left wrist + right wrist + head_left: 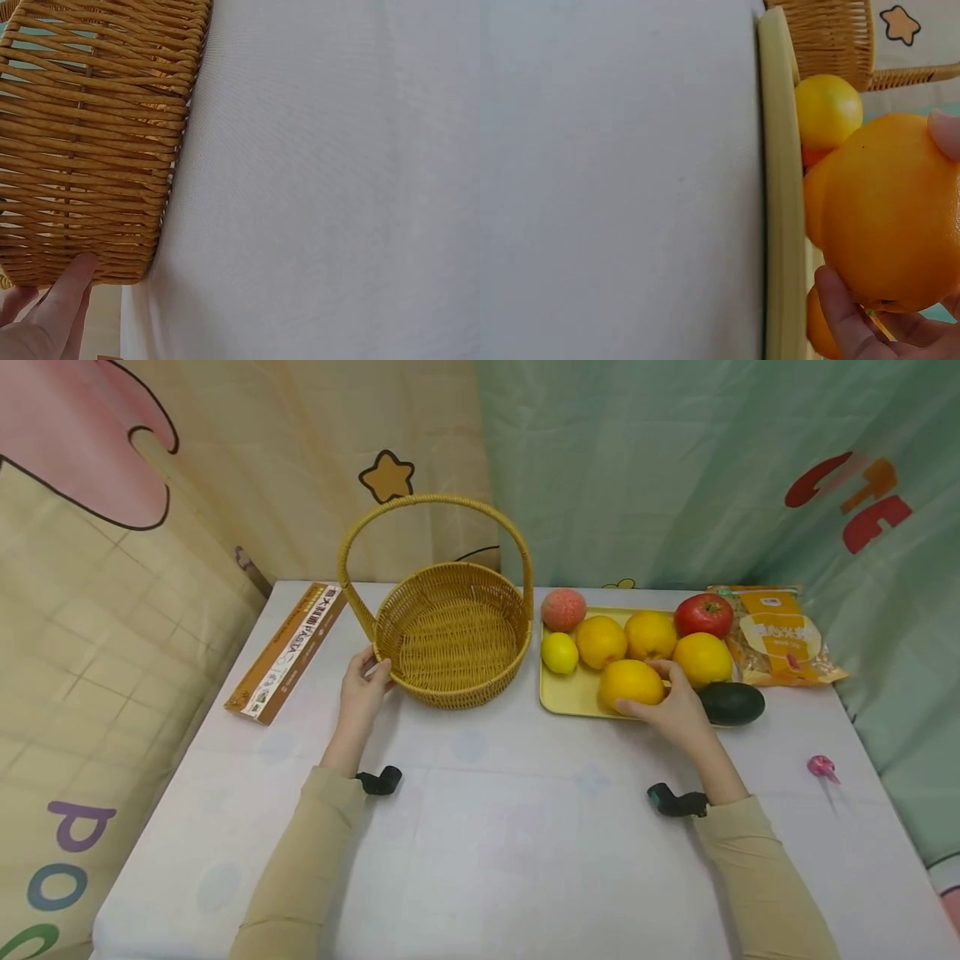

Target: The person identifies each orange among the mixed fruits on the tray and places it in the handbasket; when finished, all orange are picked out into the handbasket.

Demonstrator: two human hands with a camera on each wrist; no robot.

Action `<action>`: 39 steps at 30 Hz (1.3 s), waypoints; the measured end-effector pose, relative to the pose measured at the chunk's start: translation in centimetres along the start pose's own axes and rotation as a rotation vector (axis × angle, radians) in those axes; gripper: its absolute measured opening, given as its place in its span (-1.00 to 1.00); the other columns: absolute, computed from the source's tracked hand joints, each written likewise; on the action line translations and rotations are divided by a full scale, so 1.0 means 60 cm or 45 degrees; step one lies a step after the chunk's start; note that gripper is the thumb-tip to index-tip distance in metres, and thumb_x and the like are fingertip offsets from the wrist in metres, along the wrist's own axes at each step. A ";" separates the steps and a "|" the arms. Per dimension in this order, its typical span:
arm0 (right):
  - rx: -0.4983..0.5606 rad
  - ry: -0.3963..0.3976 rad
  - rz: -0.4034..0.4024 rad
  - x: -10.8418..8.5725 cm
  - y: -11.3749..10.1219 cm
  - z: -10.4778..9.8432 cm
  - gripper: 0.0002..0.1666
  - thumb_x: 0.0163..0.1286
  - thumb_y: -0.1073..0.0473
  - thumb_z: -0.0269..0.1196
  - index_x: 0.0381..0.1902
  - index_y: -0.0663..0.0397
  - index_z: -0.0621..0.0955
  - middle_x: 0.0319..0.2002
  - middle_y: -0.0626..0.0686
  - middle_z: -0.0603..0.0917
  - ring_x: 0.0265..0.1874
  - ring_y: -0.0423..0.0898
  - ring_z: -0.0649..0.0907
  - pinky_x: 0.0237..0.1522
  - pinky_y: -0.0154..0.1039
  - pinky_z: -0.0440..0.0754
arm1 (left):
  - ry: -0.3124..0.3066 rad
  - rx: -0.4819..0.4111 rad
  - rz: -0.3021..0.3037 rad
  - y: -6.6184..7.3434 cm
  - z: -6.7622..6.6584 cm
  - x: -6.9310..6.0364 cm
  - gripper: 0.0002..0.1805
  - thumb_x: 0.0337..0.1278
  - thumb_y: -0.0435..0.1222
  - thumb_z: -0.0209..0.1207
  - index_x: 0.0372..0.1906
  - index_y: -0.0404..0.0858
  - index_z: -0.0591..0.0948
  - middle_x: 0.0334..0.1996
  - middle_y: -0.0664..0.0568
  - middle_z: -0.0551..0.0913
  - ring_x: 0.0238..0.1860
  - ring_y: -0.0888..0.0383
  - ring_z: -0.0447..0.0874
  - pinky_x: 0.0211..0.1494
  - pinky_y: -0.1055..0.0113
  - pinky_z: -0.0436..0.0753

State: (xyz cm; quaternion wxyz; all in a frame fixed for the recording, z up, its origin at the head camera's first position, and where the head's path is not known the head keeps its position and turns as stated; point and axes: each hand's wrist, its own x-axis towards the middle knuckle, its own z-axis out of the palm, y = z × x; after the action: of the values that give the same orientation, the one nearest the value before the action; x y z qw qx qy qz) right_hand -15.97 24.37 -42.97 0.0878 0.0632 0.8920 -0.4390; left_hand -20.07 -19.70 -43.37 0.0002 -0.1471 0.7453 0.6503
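A round wicker basket [461, 647] with a tall arched handle stands at the back middle, nothing inside it. My left hand [363, 693] grips its left rim, and the left wrist view shows the thumb on the basket's woven side [90, 135]. On the right, my right hand [678, 710] holds an orange [632, 686] between thumb and fingers over the front part of a yellow tray [573, 702]. In the right wrist view the held orange [892, 214] is close to the tray's rim [784, 187]. Other oranges [601, 642] and a yellow lemon [559, 653] lie on the tray.
A peach [563, 610] and a red tomato [703, 615] sit at the tray's back. A dark green oval fruit [732, 703] lies at its front right. Beyond are a bag [782, 637] and a pink lollipop [822, 767]. A pasta box [287, 652] lies left of the basket.
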 end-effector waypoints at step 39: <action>0.026 -0.212 -0.289 0.105 -0.316 0.297 0.06 0.08 -0.20 0.49 0.41 0.09 0.31 0.30 0.15 0.49 0.18 0.09 0.53 0.26 0.00 0.60 | 0.035 -0.021 0.075 -0.013 0.020 -0.027 -0.45 0.48 -0.26 0.00 0.45 -0.32 0.22 0.40 -0.21 0.31 0.28 -0.06 0.48 0.16 0.40 0.69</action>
State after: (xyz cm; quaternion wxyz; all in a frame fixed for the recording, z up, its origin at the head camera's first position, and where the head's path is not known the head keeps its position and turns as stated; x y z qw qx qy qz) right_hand -23.94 -1.08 -40.36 0.1105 -0.0738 0.8785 -0.4589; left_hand -18.59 -18.28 -43.99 -0.0304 -0.1341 0.7437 0.6542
